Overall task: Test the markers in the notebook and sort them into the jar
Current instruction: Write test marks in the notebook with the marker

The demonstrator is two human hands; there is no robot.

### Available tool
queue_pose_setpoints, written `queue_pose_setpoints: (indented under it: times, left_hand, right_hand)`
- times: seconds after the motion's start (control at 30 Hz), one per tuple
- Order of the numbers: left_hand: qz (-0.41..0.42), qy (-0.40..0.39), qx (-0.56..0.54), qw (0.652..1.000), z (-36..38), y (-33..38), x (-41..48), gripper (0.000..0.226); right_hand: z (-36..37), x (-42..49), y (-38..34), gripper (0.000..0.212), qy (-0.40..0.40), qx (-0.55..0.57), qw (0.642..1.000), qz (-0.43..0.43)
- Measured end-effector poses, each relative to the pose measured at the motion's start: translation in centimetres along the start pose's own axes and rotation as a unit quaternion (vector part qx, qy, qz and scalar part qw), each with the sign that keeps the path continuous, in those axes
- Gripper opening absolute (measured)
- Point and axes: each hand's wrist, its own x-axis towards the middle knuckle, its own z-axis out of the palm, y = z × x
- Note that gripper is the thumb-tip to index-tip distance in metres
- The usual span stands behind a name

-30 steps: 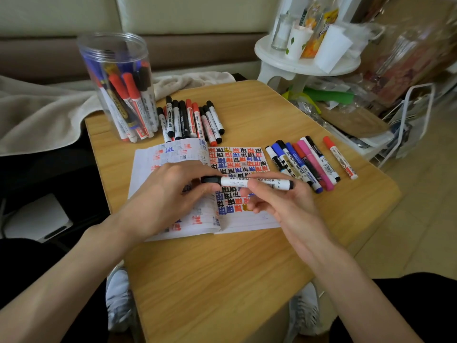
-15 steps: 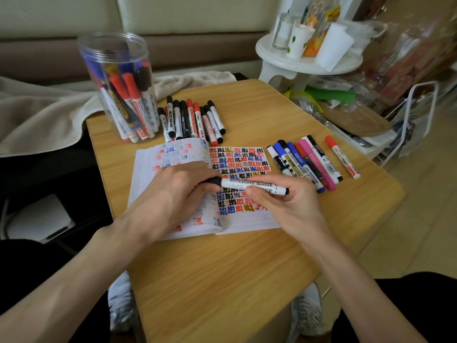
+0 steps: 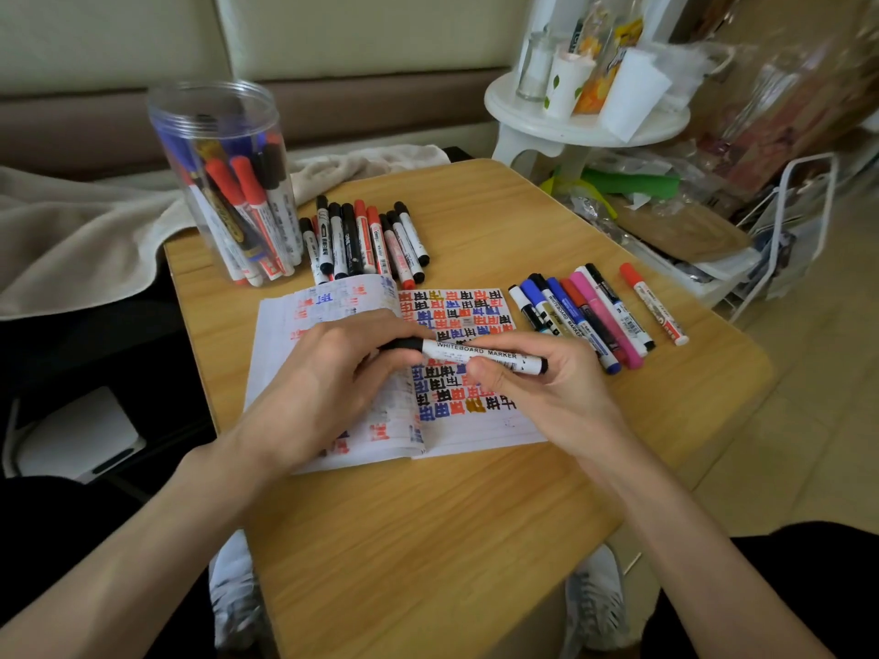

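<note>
Over the open notebook [image 3: 475, 439], my left hand [image 3: 323, 387] pinches the black cap of a whiteboard marker [image 3: 480, 356] while my right hand [image 3: 537, 397] grips its barrel.

**Print on the markers and notebook**

The white-barrelled, black-capped marker [image 3: 480, 356] held over the pages read "WHITEBOARD MARKER". The same words ran along a blue-capped white marker [image 3: 566, 321] in the row at three o'clock. The open paper notebook [image 3: 456, 325] carried rows of repeated red, blue and black block characters, too small to read.
</note>
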Motion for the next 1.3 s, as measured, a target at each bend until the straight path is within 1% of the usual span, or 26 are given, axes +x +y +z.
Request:
queue_pose_setpoints:
  times: [0.1, 0.2, 0.27, 0.33, 0.43, 0.57, 0.73, 0.87, 1.0, 1.1, 1.2, 1.3]
  left_hand:
    - [-0.027, 0.022, -0.032, 0.999, -0.1, 0.4, 0.3, 0.038]
    - [-0.057, 0.053, -0.032, 0.996, 0.2, 0.2, 0.6, 0.043]
    - [-0.067, 0.074, -0.02, 0.995, 0.3, 0.2, 0.8, 0.042]
    - [-0.072, 0.082, -0.013, 0.994, 0.3, 0.2, 1.0, 0.038]
    - [-0.07, 0.073, -0.009, 0.995, 0.6, 0.2, 0.9, 0.035]
    - [-0.049, 0.057, -0.002, 0.997, 0.9, 0.2, 0.7, 0.032]
    - [-0.052, 0.061, 0.004, 0.997, 1.1, 0.0, 0.9, 0.029]
    - [-0.033, 0.052, 0.008, 0.998, 2.1, 0.8, 1.5, 0.029]
    - [-0.017, 0.041, 0.003, 0.999, 2.9, 1.5, 2.5, 0.031]
    - [-0.017, 0.04, -0.003, 0.999, 3.4, 1.7, 3.3, 0.03]
    - [-0.012, 0.04, 0.0, 0.999, 4.0, 1.7, 3.9, 0.031]
    - [-0.005, 0.032, 0.003, 0.999, 4.4, 1.5, 4.2, 0.032]
  right_hand:
    - [-0.1, 0.3, 0.1, 0.028, -0.002, -0.044, 0.999, -0.032]
    - [-0.2, 0.6, 0.7, 0.023, 0.014, -0.128, 0.99, -0.063]
    - [-0.5, 0.7, 1.2, 0.019, 0.06, -0.162, 0.983, -0.067]
    - [-1.1, 0.8, 1.6, 0.015, 0.129, -0.187, 0.972, -0.062]
    - [-2.0, 1.4, 2.2, 0.019, 0.215, -0.257, 0.941, -0.051]
    - [-3.1, 2.1, 2.5, 0.02, 0.278, -0.316, 0.907, -0.032]
    - [-5.5, 2.9, 2.4, 0.022, 0.318, -0.34, 0.885, 0.0]
    - [-8.4, 3.1, 2.7, 0.021, 0.348, -0.35, 0.869, 0.044]
    - [-10.5, 3.2, 3.7, 0.023, 0.372, -0.371, 0.848, 0.068]
    - [-10.9, 3.4, 4.5, 0.025, 0.385, -0.378, 0.839, 0.071]
    - [-11.6, 3.6, 5.1, 0.021, 0.393, -0.391, 0.83, 0.063]
    - [-12.5, 4.1, 5.7, 0.019, 0.403, -0.383, 0.829, 0.054]
